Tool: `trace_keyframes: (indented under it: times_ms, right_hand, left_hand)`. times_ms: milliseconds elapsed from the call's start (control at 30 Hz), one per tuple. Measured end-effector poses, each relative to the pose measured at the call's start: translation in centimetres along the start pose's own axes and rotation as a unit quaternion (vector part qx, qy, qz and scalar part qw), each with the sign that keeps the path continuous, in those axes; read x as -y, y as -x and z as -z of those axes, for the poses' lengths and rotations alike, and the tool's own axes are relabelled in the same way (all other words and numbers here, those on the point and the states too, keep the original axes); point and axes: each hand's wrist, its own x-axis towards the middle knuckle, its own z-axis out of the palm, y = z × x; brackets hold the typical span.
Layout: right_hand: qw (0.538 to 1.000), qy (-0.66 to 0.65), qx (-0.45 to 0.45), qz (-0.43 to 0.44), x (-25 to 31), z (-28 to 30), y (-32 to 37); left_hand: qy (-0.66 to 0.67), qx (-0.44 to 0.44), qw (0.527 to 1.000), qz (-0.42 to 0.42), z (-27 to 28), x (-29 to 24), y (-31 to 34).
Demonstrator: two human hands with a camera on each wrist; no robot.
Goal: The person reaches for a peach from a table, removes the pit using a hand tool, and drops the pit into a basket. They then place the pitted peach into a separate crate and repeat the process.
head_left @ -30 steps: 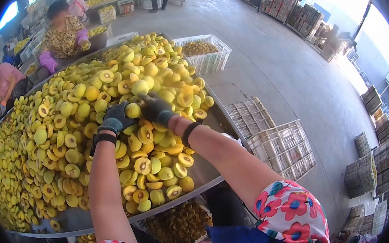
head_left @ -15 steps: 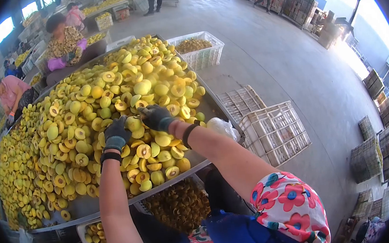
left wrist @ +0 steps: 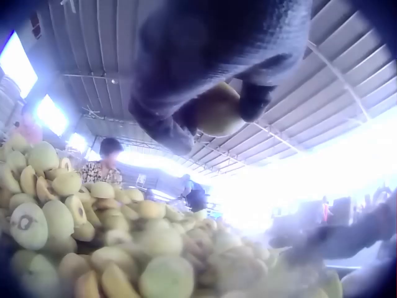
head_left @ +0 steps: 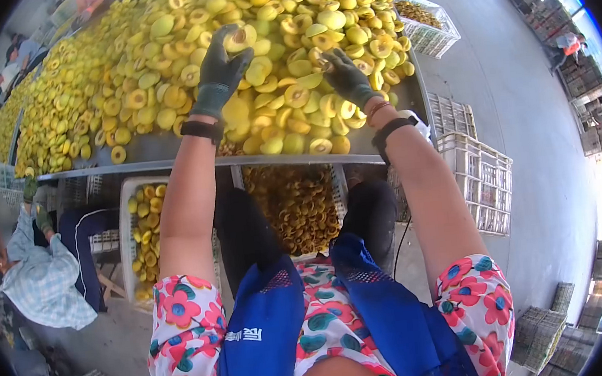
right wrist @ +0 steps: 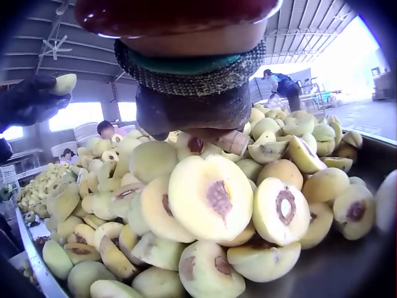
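Observation:
My gloved left hand (head_left: 223,74) holds a yellow peach half (head_left: 240,39) above the pile, its cut face showing in the head view. Fingers and thumb grip that half from both sides in the left wrist view. Off to the right, my gloved right hand (head_left: 348,78) reaches down among the peach halves (right wrist: 211,197), fingertips right at the fruit. A short tan piece (right wrist: 233,141) shows by its fingers in the right wrist view; I cannot tell whether they hold it. Many halves around bear brown stone hollows or stones.
A metal-edged table (head_left: 254,157) carries the heap. Under it stand a crate of brown stones or scraps (head_left: 293,214) and a white crate (head_left: 132,240) of peach halves. White crates (head_left: 481,181) stand at the right. Another person (head_left: 36,264) sits at the left.
Both hands were close together around one peach at the pile. They have since moved apart, the left one up with a peach half. The head view has tilted down.

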Motion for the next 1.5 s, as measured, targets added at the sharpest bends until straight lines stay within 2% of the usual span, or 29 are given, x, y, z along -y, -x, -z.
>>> trace_keyframes:
  times_ms: [67,100,133,167,233,267,300,367,400,500,533,567,600,633,700,733,900,967,1000,1067,1167,1267,1367,1500]
  right_hand:
    - [0.998,-0.018,0.030,-0.050,0.3,0.1,0.4]
    - [0.989,-0.086,0.041,-0.111,2.0,2.6,1.1]
    - [0.993,0.079,0.080,-0.019,3.0,3.1,1.8]
    - [0.993,0.111,0.040,-0.005,1.0,1.9,2.2]
    - [0.999,0.049,-0.009,-0.002,0.8,1.9,3.0]
    - [0.978,-0.161,-0.040,-0.123,1.4,1.9,3.6]
    - [0.969,-0.188,0.009,-0.158,2.0,2.7,4.2]
    - [0.979,-0.176,0.001,-0.105,2.0,3.1,5.3]
    - [0.966,-0.201,0.021,-0.158,2.6,3.6,6.0]
    - [0.988,-0.096,-0.122,0.017,4.9,4.6,8.1]
    - [0.970,-0.216,-0.107,-0.031,6.8,5.4,9.1]
    - [0.933,-0.333,-0.105,-0.081,8.6,6.2,10.1]
    - [0.871,-0.460,-0.072,-0.155,13.0,10.0,11.5]
    - [0.786,-0.575,-0.039,-0.224,16.3,12.3,13.2]
    - [0.769,-0.607,-0.024,-0.199,19.5,13.2,15.7]
    - [0.760,-0.623,-0.017,-0.187,20.7,13.4,16.9]
    - [0.886,-0.450,-0.073,-0.089,23.3,14.0,19.7]
    - [0.907,-0.408,-0.070,-0.074,23.7,14.1,20.2]
    - [0.905,-0.413,-0.053,-0.083,24.0,14.3,20.5]
    - [0.855,-0.500,-0.009,-0.137,25.0,14.7,20.6]
    - [0.901,-0.417,-0.033,-0.116,25.3,13.9,20.8]
    - [0.910,-0.401,-0.076,-0.071,25.6,13.5,21.0]
    - [0.910,-0.399,-0.051,-0.102,25.9,13.3,21.3]
    - [0.910,-0.397,-0.065,-0.096,26.2,12.7,21.7]
  left_hand:
    - [0.123,-0.001,0.992,0.031,1.2,-2.0,1.8]
    - [0.176,0.006,0.982,0.061,1.8,-3.4,3.0]
    - [0.228,0.011,0.969,0.090,2.0,-4.3,4.6]
    - [0.277,0.023,0.954,0.115,2.0,-5.0,6.1]
    - [0.366,0.038,0.915,0.167,2.2,-6.5,8.6]
    - [0.353,0.036,0.920,0.168,2.2,-7.4,10.0]
    - [0.341,0.034,0.924,0.167,2.0,-8.3,11.0]
    - [0.332,0.024,0.928,0.168,1.7,-9.3,12.9]
    - [0.326,0.008,0.936,0.135,1.4,-10.0,14.0]
    - [0.275,-0.030,0.960,0.051,1.4,-11.6,15.5]
    - [0.236,-0.037,0.971,0.027,1.2,-11.4,16.0]
    - [0.196,-0.044,0.980,0.004,1.0,-11.2,16.3]
    - [0.225,-0.033,0.973,0.036,0.9,-10.6,16.8]
    - [0.231,-0.025,0.970,0.066,1.1,-11.5,17.4]
    - [0.244,-0.006,0.961,0.128,1.8,-14.1,18.1]
    - [0.243,-0.015,0.962,0.127,1.7,-14.4,18.8]
    - [0.197,-0.032,0.974,0.105,0.4,-13.3,21.1]
    - [0.224,-0.032,0.968,0.112,0.0,-13.8,22.0]
    - [0.226,-0.033,0.967,0.116,-0.2,-13.8,22.3]
    - [0.234,-0.025,0.961,0.148,-0.3,-14.4,23.3]
    - [0.228,-0.009,0.969,0.099,-1.1,-13.2,24.2]
    - [0.219,-0.008,0.972,0.087,-1.1,-13.9,24.7]
    - [0.259,-0.015,0.961,0.096,-1.1,-13.7,25.2]
    - [0.282,-0.016,0.954,0.104,-1.2,-14.2,25.7]
